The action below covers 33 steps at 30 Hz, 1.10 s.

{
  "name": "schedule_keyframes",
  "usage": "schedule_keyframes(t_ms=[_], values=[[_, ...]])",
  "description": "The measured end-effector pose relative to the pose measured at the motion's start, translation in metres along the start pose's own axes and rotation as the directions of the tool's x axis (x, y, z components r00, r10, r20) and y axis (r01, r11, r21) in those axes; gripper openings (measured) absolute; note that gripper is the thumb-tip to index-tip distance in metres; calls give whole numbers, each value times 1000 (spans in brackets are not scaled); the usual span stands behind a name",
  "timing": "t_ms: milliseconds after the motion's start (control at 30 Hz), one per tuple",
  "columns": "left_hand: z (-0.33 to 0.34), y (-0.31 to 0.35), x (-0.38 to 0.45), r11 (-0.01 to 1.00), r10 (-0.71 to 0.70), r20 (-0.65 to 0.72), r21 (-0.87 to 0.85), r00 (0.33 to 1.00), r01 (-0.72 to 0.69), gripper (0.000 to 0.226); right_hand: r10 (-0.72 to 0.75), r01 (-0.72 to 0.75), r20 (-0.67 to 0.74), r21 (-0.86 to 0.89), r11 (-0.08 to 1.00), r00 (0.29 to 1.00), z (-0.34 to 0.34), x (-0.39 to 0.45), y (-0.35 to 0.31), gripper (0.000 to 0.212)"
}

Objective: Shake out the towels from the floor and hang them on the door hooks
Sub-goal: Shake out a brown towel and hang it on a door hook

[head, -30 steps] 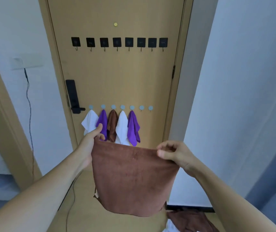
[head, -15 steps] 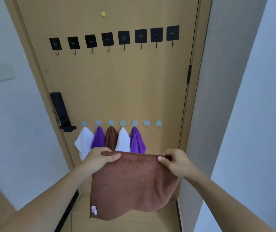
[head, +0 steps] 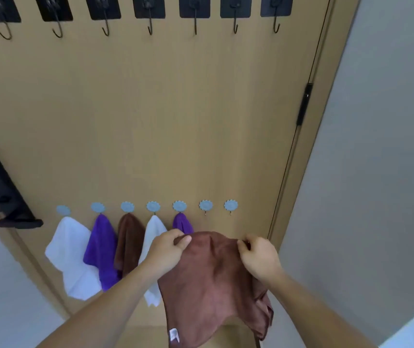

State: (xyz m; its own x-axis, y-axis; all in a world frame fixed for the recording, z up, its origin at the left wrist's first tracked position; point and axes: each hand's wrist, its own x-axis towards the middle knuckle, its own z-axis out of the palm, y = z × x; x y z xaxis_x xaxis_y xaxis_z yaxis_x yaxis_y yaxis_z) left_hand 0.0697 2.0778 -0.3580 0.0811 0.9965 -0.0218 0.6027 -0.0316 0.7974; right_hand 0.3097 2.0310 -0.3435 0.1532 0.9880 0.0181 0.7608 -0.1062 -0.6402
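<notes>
1. The left hand (head: 167, 249) and the right hand (head: 258, 257) each pinch the top edge of the brown towel (head: 208, 285).
2. The towel hangs before the door (head: 150, 121), just below two free flower-shaped hooks (head: 206, 205).

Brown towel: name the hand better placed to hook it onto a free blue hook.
Probably right. The right hand grips the brown towel just below the two empty blue hooks; the left hand sits under an occupied one.
</notes>
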Motion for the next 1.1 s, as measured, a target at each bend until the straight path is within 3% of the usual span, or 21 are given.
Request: schedule_keyframes(t_ms=[133,300,400,500,700,833,900,1000,1100], values=[[5,-27,75,1000,5,34,-23,999,-4,49,73,-73,-5,-91,993,997,23,66,5,53],[13,-43,153,912,207,-152,387,966,-135,49,123,-144,-121,-189,971,985,50,144,-11,47],[25,-46,177,807,274,-130,570,953,-154,47,133,-174,-170,-255,951,976,74,178,-21,39],[43,-51,190,755,291,-76,630,954,-180,37,166,-219,-214,-250,943,963,101,193,-17,31],[75,-47,190,712,95,177,676,980,-192,24,280,-322,-249,-143,936,927,140,192,5,28],[97,-49,185,757,33,219,631,975,-167,28,402,-411,-138,-40,911,905,154,190,10,25],[115,-57,181,730,30,216,662,976,-170,26,450,-456,-125,-27,889,884,160,189,13,22],[141,-74,173,656,57,220,727,974,-202,19,418,-452,-240,-109,885,876,171,182,24,23],[148,-86,169,743,9,246,647,969,-171,18,374,-420,-231,-198,886,898,180,174,39,40]])
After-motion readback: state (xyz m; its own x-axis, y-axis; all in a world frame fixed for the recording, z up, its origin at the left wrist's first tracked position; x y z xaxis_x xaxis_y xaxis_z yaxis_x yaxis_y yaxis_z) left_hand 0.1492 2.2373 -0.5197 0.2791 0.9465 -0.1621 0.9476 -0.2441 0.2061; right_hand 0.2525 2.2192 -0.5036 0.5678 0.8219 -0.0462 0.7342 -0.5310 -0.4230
